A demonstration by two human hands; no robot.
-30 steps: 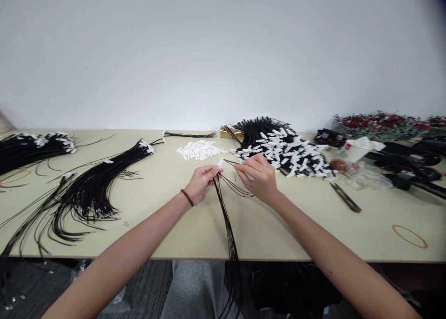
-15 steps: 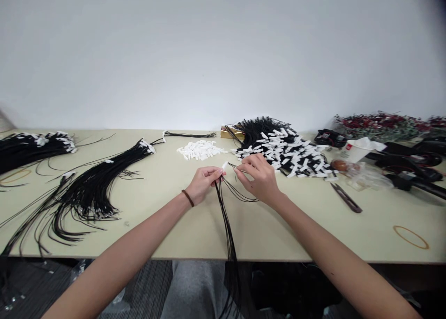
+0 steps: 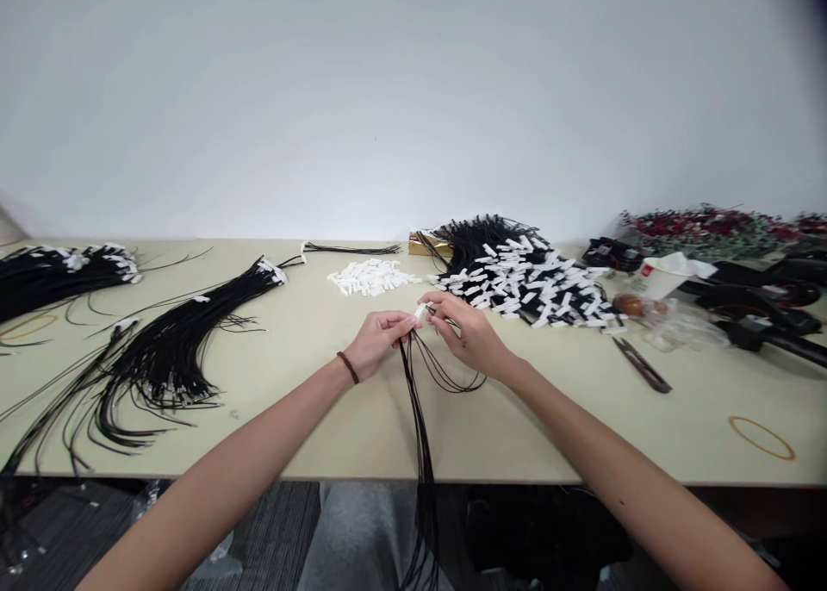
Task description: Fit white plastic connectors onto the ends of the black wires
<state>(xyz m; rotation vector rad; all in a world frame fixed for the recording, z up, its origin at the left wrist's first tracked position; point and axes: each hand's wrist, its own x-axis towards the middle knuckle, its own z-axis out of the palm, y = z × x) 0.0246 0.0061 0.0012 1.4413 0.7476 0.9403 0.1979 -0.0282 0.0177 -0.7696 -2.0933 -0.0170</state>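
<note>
Between finger and thumb, my left hand [image 3: 381,337] pinches a small white connector housing [image 3: 420,313] and the black wires beside it. A bundle of black wires [image 3: 419,419] hangs from that hand over the table's front edge. My right hand [image 3: 469,332] is closed in a pinch right at the connector, on the ends of thin black wires [image 3: 445,376] that loop down between the hands. The exact contact at its fingertips is too small to make out. Just behind the hands lies a heap of loose white connectors [image 3: 371,277].
At the back right is a pile of wires with white connectors [image 3: 543,285]. Thread snips [image 3: 642,364], a paper cup [image 3: 662,278], a plastic bag [image 3: 688,328] and a rubber band [image 3: 762,438] lie further right. Black wire bundles [image 3: 174,341] spread across the left.
My right hand has moved left and in to the connector, bringing the wire ends with it. The left hand has barely moved.
</note>
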